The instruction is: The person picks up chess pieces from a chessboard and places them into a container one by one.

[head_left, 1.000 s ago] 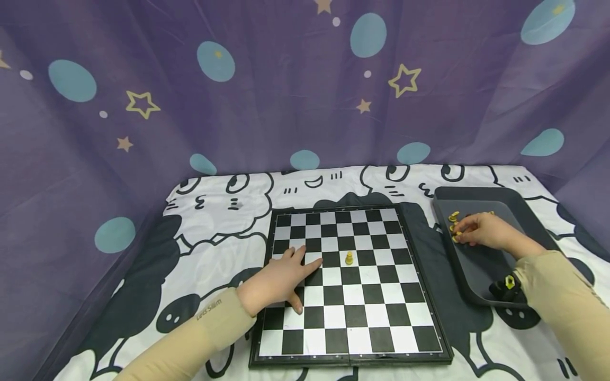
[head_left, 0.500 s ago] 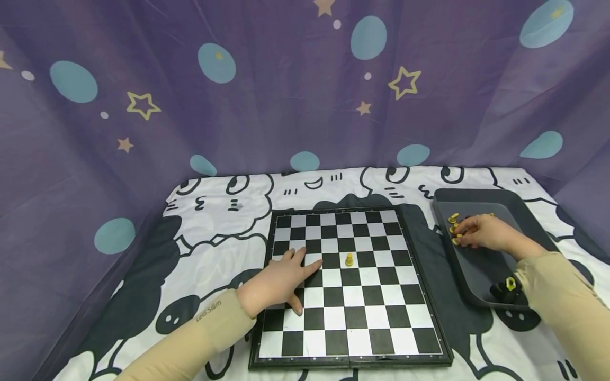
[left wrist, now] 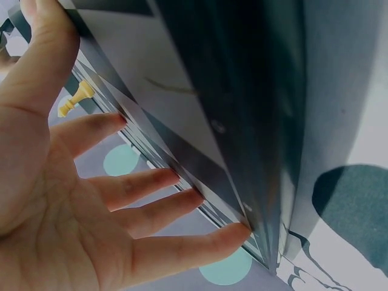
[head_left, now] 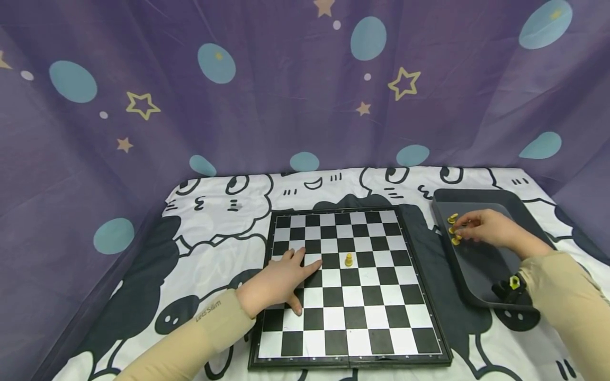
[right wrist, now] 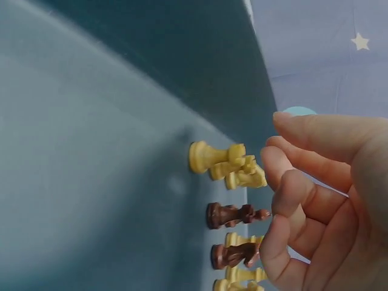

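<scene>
My left hand (head_left: 281,278) lies spread on the left side of the chessboard (head_left: 352,344), its fingertips at the board surface in the left wrist view. One yellow chess piece (head_left: 349,259) stands upright near the middle of the board, right of those fingers. My right hand (head_left: 491,228) is over the grey tray (head_left: 486,275), close to yellow chess pieces (head_left: 456,241) by its left wall. In the right wrist view, its loosely bent fingers are beside a yellow rook (right wrist: 212,156) and brown chess pieces (right wrist: 230,215), with nothing visible between thumb and forefinger.
A patterned white and dark cloth (head_left: 214,211) lies under the board and tray. Behind it hangs a purple curtain (head_left: 267,106) with stars and blue spots. The tray's raised rim stands to the right of the board.
My right hand has shifted slightly back and right, uncovering more of the yellow pieces at the tray's left side. My left hand and the piece on the board have stayed put.
</scene>
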`<state>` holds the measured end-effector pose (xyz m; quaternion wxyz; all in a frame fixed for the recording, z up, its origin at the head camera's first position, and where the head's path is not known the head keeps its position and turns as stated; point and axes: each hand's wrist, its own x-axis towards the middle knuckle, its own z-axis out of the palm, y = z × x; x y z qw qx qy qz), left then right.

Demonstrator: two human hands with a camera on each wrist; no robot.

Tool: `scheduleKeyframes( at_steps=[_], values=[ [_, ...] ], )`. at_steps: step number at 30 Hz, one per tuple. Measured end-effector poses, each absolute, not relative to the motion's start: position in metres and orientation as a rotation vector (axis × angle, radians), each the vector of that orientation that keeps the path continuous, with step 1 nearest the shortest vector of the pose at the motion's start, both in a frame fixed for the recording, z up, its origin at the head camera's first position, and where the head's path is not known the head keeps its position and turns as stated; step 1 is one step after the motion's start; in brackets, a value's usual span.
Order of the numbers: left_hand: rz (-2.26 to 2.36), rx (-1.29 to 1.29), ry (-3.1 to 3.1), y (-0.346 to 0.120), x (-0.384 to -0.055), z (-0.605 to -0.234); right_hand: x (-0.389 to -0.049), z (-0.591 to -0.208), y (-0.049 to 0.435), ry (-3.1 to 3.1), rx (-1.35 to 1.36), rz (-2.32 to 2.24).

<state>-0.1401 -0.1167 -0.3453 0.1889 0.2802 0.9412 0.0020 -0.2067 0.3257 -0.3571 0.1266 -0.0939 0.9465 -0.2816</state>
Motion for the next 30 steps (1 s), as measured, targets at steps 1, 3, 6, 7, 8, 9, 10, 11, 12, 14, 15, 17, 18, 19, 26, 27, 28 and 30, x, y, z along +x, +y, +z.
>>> scheduleKeyframes(
  at_steps=[1, 3, 6, 7, 8, 9, 10, 11, 12, 14, 15, 17, 18, 19, 26, 27, 28, 30],
  values=[
    [0.005, 0.789, 2.647, -0.117, -0.14, -0.345, -0.206, -0.355, 0.325, 2.762, -0.273, -0.824],
    [0.006, 0.786, 2.643, -0.117, -0.14, -0.345, -0.205, -0.351, 0.323, 2.774, -0.27, -0.835],
    [0.008, 0.78, 2.641, -0.117, -0.141, -0.345, -0.203, -0.345, 0.32, 2.793, -0.261, -0.848],
    [0.008, 0.779, 2.642, -0.117, -0.141, -0.345, -0.202, -0.342, 0.318, 2.796, -0.265, -0.855],
    [0.009, 0.777, 2.641, -0.117, -0.141, -0.345, -0.202, -0.34, 0.317, 2.798, -0.269, -0.861],
    [0.011, 0.777, 2.642, -0.117, -0.141, -0.345, -0.201, -0.338, 0.315, 2.799, -0.272, -0.866],
    [0.009, 0.78, 2.643, -0.117, -0.141, -0.345, -0.2, -0.336, 0.313, 2.799, -0.272, -0.87],
    [0.009, 0.783, 2.644, -0.117, -0.14, -0.345, -0.199, -0.334, 0.311, 2.797, -0.273, -0.875],
    [0.01, 0.785, 2.644, -0.117, -0.14, -0.345, -0.198, -0.332, 0.309, 2.799, -0.277, -0.875],
    [0.015, 0.79, 2.641, -0.117, -0.14, -0.344, -0.196, -0.329, 0.306, 2.804, -0.284, -0.873],
    [0.016, 0.793, 2.641, -0.117, -0.14, -0.345, -0.195, -0.328, 0.304, 2.806, -0.287, -0.87],
    [0.016, 0.791, 2.64, -0.117, -0.14, -0.345, -0.194, -0.326, 0.3, 2.812, -0.298, -0.87],
    [0.015, 0.79, 2.64, -0.117, -0.14, -0.345, -0.193, -0.326, 0.298, 2.814, -0.307, -0.876],
    [0.015, 0.788, 2.641, -0.117, -0.14, -0.345, -0.192, -0.326, 0.297, 2.813, -0.316, -0.886],
    [0.014, 0.781, 2.639, -0.118, -0.14, -0.345, -0.189, -0.324, 0.287, 2.794, -0.388, -0.951],
    [0.011, 0.783, 2.64, -0.117, -0.14, -0.345, -0.188, -0.324, 0.285, 2.793, -0.394, -0.952],
    [0.011, 0.783, 2.641, -0.117, -0.14, -0.345, -0.188, -0.325, 0.283, 2.788, -0.4, -0.957],
    [0.012, 0.785, 2.64, -0.117, -0.14, -0.345, -0.187, -0.326, 0.279, 2.776, -0.414, -0.963]
  ],
)
